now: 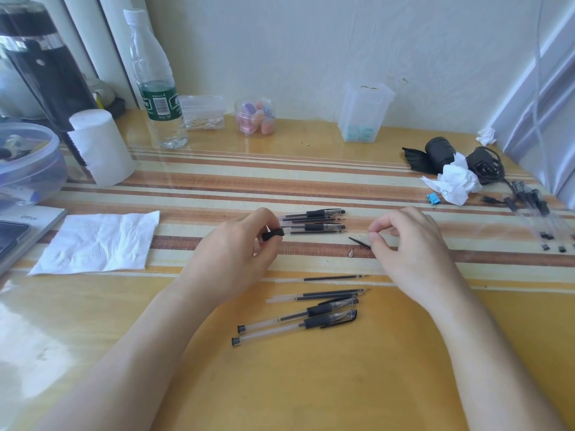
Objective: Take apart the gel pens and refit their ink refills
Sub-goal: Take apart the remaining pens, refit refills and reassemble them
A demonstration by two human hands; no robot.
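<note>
My left hand (236,247) grips a clear pen barrel with a black rubber grip (273,235) sticking out between thumb and fingers. My right hand (407,241) pinches a clear pen cap with a black clip (359,241) just above the striped mat. A small metal pen tip (351,252) lies on the mat below the cap. Behind my hands lies a group of pens and refills (314,220). Nearer to me lie loose ink refills (334,278) and two whole capped gel pens (298,321).
A white tissue (96,241) lies at the left. A water bottle (157,85), a paper roll (99,146) and plastic jars (255,117) stand at the back. Crumpled tissue (454,181), black gear, a blue clip and more pens (532,206) sit at the right.
</note>
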